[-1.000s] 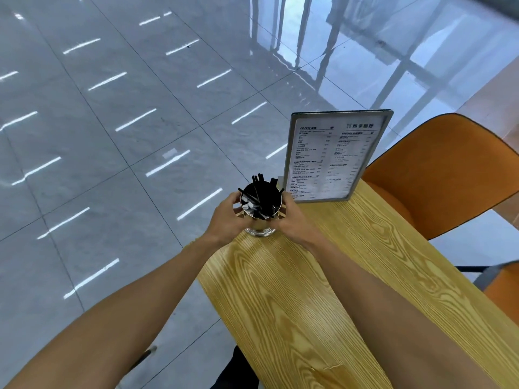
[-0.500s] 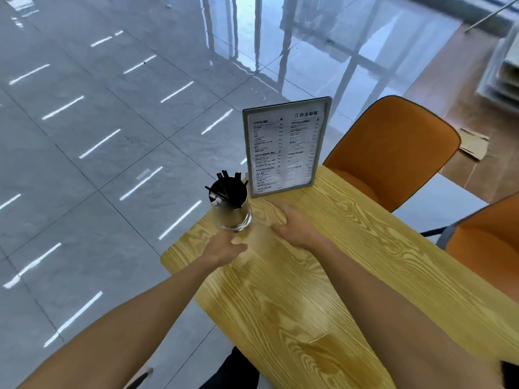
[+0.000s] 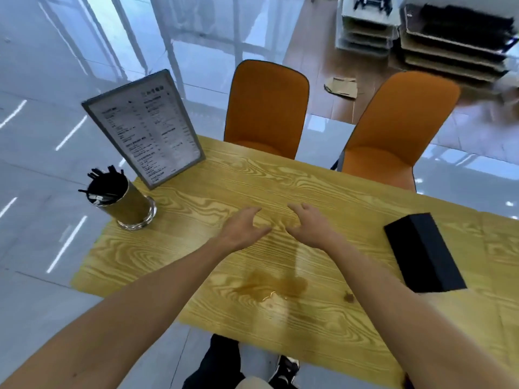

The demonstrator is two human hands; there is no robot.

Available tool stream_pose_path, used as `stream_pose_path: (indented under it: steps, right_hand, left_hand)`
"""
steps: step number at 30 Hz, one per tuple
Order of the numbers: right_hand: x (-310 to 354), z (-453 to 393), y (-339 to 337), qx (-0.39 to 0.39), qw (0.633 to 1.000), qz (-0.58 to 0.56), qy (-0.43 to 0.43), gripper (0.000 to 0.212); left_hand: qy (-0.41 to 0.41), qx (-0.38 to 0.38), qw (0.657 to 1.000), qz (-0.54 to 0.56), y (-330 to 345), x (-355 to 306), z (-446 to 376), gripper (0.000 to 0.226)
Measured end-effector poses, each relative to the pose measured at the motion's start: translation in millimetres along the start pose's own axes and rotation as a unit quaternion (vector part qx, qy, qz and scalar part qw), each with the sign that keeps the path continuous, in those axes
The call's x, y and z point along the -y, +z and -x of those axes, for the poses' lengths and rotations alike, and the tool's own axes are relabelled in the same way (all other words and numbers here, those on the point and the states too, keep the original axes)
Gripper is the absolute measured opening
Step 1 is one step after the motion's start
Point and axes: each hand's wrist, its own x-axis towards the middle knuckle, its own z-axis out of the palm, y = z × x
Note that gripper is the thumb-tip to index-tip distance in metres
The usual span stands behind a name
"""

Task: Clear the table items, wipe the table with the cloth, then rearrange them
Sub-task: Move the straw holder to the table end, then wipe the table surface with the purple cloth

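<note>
Stretching across the room, the wood-grain worktop [image 3: 351, 192] has two orange chairs [image 3: 266, 108] tucked in at its far side. The framed menu stand [image 3: 144, 127] leans at the far left corner, and a black box [image 3: 424, 251] lies well to the right. The straw holder [image 3: 123, 200] stands just beside the menu. A wet brownish spill [image 3: 269, 286] shines near the front edge. The left hand [image 3: 241, 228] and right hand [image 3: 311, 228] hover mid-worktop, fingers loosely spread, grasping nothing.
</note>
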Motion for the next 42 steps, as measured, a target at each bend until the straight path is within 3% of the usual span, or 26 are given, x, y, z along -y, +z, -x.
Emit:
stream_pose_path:
  steps: [8,14,27,29,32,36,40,42]
  right_hand:
    - [-133,105,24,-0.027,0.995,-0.044,0.084,0.070]
    - [-205,178,57,-0.027,0.983,-0.083,0.162,0.072]
    - [-277,262,139,0.039,0.920,-0.059,0.385,0.067]
    - [-278,266,145,0.034,0.921,-0.034,0.386,0.062]
    - [-283,268,148,-0.015,0.933,-0.063,0.353,0.039]
    - [-269,262,126,-0.025,0.919,-0.247,0.306,0.010]
    - [-240,247,97,0.036,0.871,-0.421,0.252,0.023]
    - [-226,239,83,0.062,0.850,-0.469,0.230,0.018]
  left_hand:
    - [0.096,0.060,0.992,-0.061,116,-101,23,0.076]
    - [0.102,0.123,0.985,-0.073,197,-146,51,0.079]
    - [0.096,0.229,0.967,-0.060,294,-151,104,0.077]
    - [0.094,0.235,0.966,-0.052,296,-149,109,0.074]
    - [0.093,0.245,0.964,-0.036,297,-144,111,0.075]
    - [0.088,0.243,0.966,-0.019,296,-139,106,0.082]
    - [0.067,0.252,0.963,0.066,284,-134,98,0.091]
    - [0.058,0.272,0.952,0.127,271,-129,96,0.077]
